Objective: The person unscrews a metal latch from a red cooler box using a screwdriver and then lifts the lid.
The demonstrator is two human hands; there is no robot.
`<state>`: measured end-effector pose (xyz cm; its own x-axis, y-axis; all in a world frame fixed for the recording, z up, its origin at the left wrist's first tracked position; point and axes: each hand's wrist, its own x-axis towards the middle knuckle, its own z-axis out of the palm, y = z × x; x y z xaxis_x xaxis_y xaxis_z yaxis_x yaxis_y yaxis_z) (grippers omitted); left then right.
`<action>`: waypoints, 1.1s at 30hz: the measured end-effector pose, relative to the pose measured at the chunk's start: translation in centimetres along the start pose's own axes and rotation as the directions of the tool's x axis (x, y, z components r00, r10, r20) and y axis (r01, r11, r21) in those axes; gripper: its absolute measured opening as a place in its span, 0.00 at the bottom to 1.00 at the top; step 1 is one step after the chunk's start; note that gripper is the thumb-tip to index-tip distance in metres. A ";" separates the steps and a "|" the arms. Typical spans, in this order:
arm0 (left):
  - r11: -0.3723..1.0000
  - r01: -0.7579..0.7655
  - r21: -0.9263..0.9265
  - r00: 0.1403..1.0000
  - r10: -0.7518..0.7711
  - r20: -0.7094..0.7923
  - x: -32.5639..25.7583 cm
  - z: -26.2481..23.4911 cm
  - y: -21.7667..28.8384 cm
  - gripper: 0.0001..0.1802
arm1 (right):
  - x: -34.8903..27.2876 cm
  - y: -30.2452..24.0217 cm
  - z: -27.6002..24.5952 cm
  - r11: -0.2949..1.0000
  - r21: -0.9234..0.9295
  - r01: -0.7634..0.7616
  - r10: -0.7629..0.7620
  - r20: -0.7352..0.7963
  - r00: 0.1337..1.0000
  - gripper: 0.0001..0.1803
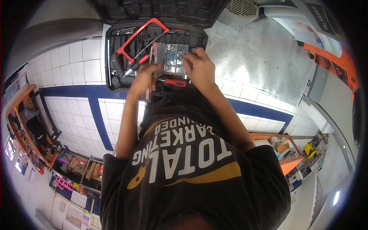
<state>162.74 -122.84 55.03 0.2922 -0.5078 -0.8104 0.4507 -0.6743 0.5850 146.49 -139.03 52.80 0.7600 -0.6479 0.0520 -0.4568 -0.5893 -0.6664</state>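
Note:
A small clear parts box [167,70] lies with its lid [159,51] opened to the left. Screws and other small hardware sit in its compartments. At the lid's lower corner is my left hand [143,79], closed on the box's edge, thumb toward the compartments. My right hand [202,70] is over the box's right side, its fingertips pinched together. Whatever they may hold is too small to make out. A red-handled screwdriver [176,82] lies just below the box, between my hands.
The open black tool case [108,57] surrounds the box, its lid [161,11] raised at the back. A red hacksaw [135,38] lies across its left part. White tiles [73,55] are to the left, and a metal sheet [245,50] is to the right.

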 end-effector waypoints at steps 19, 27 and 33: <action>0.991 -0.009 -0.133 0.999 0.005 -0.032 -0.7 -0.8 -0.4 0.22 | 0.4 -1.5 0.6 0.992 -0.105 -0.070 0.087 0.170 0.982 0.08; 0.988 0.013 -0.157 0.993 -0.031 -0.114 -0.9 -0.7 -0.7 0.23 | 0.5 -1.6 1.1 0.985 -0.150 -0.082 0.109 0.181 0.977 0.07; 0.987 -0.020 -0.157 0.999 0.014 -0.042 -0.7 -1.3 -1.2 0.23 | 0.5 -1.8 0.9 0.990 -0.118 -0.076 0.095 0.158 0.983 0.06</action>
<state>163.09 -121.01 54.81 0.3333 -0.4940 -0.8031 0.5713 -0.5718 0.5888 148.08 -137.84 53.31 0.7770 -0.6160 -0.1297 -0.5647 -0.5910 -0.5760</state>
